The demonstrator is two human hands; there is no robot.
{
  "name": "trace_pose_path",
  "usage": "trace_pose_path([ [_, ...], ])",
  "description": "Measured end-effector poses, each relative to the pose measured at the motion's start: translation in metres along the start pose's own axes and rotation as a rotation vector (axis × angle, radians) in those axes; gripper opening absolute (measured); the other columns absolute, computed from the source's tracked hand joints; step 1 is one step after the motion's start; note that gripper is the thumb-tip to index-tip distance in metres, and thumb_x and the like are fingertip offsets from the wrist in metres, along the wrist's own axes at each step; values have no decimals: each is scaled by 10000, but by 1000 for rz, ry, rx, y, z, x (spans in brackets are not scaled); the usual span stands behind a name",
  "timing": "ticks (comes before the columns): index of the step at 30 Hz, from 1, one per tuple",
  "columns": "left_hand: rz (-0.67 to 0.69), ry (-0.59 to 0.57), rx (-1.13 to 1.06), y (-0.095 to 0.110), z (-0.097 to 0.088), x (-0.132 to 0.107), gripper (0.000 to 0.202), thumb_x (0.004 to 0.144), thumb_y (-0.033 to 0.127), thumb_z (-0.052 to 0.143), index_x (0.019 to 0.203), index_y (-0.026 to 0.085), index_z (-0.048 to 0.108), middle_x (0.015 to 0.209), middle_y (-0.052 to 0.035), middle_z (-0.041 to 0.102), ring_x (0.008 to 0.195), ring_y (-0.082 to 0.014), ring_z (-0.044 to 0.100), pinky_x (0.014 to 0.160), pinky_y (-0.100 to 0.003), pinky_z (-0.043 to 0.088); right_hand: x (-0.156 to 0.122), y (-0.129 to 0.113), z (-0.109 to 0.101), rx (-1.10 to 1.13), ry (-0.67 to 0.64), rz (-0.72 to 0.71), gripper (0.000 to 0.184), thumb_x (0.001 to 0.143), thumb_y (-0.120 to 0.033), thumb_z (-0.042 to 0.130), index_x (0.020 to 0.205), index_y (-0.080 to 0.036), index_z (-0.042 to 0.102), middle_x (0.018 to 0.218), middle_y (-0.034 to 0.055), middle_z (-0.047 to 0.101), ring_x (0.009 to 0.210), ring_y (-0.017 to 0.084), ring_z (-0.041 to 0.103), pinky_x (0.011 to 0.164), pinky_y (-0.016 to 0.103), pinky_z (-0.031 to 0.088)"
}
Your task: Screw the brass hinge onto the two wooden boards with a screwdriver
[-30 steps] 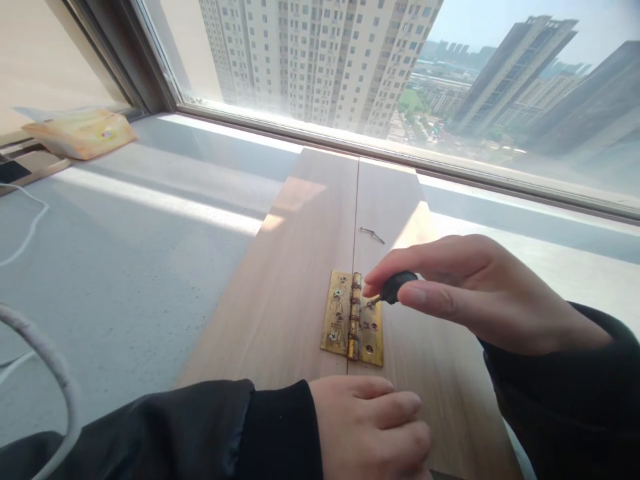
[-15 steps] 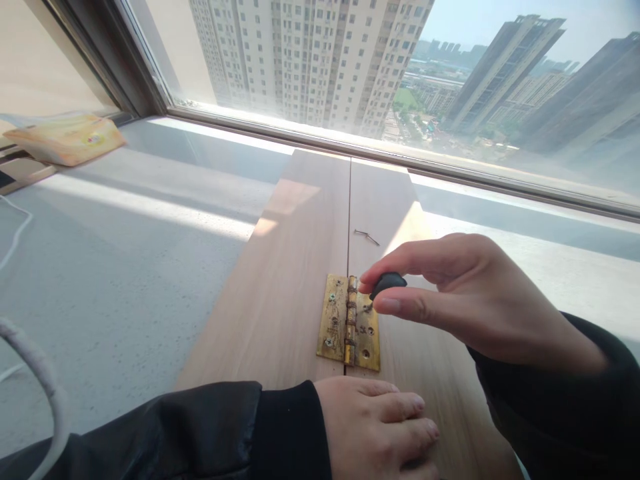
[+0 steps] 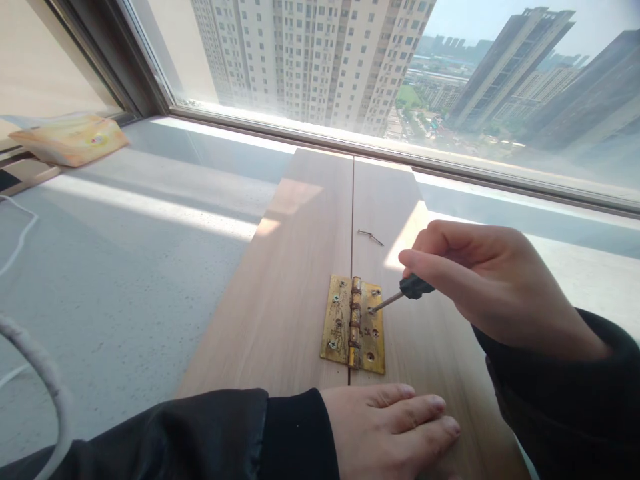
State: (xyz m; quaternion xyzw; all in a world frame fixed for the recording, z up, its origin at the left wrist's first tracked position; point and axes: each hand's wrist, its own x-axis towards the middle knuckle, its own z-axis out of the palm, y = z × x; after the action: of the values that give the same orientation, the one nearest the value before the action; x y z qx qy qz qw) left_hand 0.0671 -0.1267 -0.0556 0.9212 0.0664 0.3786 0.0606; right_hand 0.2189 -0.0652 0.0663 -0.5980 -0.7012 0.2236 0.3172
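Head view: your right grip (image 3: 493, 287), holding the screwdriver (image 3: 416, 287), now leans it rightward from the hinge (image 3: 343, 323), your left hand (image 3: 387, 430) open nearside.

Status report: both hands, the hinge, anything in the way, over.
Right hand gripping screwdriver, tip at a screw in hinge's right leaf. Left hand laid palm-down on light wood. Loose fasteners beyond hinge, clear of it.

Both sleeves (image 3: 200, 430) are black, the left one glossy with a matte cuff (image 3: 300, 430).
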Motion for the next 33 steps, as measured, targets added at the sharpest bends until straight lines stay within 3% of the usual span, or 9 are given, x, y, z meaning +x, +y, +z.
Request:
trace_pose_path([
  [8,-13,-8,-22,0,3,-3,168,896,310,476,986,258,607,1157,8,640,1147,-141,541,989,-283,435,0,-11,11,155,-310,-151,93,774,-300,651,760,-211,628,717,-23,620,665,105,554,603,240,420],
  [11,83,-6,-167,-2,-17,8,185,899,236,466,818,204,628,943,5,695,923,-108,622,834,-204,496,-1,-9,13,160,-352,-157,156,838,-352,566,779,-208,570,700,-33,564,640,91,504,574,234,392],
  [14,-265,130,-311,-10,-56,24,364,908,260,446,569,167,544,532,27,580,496,-75,504,543,-209,462,-3,-11,12,186,-430,-157,311,928,-431,351,809,-205,529,729,-13,531,671,110,488,613,257,404],
  [16,-331,111,-329,-22,-81,33,243,862,279,534,641,182,566,539,22,571,528,-95,512,559,-240,455,-4,-13,9,199,-456,-152,381,954,-409,252,820,-200,540,765,6,547,733,129,509,683,279,416],
  [19,-502,373,-219,-47,-102,40,249,742,309,685,635,161,516,555,28,517,523,-76,477,503,-207,412,-2,-13,3,277,-526,-127,335,947,-330,301,827,-193,582,824,16,593,815,145,544,771,295,421],
  [22,-522,194,-158,-67,-107,46,344,665,409,738,613,150,517,530,48,497,480,-55,431,470,-183,373,1,-9,-1,341,-514,-89,236,901,-326,438,859,-193,628,872,15,632,841,155,571,785,300,428],
  [25,-404,66,-51,-77,-110,59,386,633,498,730,663,150,563,558,45,532,489,-57,445,482,-182,354,3,-4,-2,358,-453,-85,143,822,-316,581,837,-191,650,843,11,647,798,151,576,728,286,430],
  [28,-316,-130,107,-79,-116,77,391,707,534,644,587,168,578,527,24,523,484,-85,452,459,-211,268,3,-2,-3,429,-486,-66,135,777,-310,634,762,-176,630,698,-2,612,685,131,549,624,266,412],
  [33,-271,-265,232,-75,-123,92,425,773,551,530,564,199,644,499,-11,493,458,-104,418,452,-234,155,1,-8,-5,418,-558,3,242,761,-397,645,710,-166,593,598,-15,544,568,110,485,530,262,373],
])
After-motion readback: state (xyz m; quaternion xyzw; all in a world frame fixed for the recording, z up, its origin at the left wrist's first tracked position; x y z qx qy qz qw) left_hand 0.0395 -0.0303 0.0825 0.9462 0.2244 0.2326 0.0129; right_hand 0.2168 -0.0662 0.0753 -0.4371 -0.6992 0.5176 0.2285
